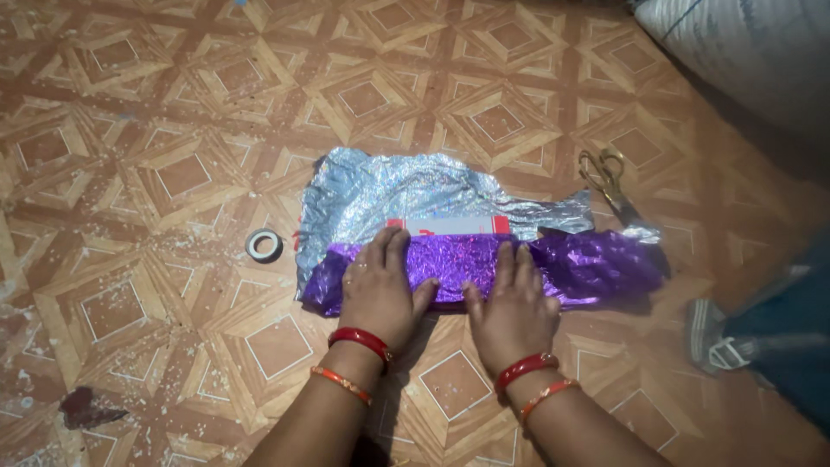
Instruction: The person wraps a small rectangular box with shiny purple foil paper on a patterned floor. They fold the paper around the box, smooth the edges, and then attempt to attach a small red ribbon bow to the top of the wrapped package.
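Observation:
A sheet of shiny wrapping foil (389, 186), silver on one side and purple on the other, lies on the patterned floor. Its purple side (588, 264) is folded over a flat box (450, 226), whose white and red edge shows at the top. My left hand (378, 290) presses flat on the purple fold at the left, fingers reaching the box edge. My right hand (512, 303) presses flat on the fold beside it. Both wrists wear red bangles.
A roll of tape (264, 245) lies on the floor left of the foil. Scissors with gold handles (608, 179) lie at the right. A sandalled foot and blue clothing of another person (735, 346) are at the right edge. A white sack (743, 43) is top right.

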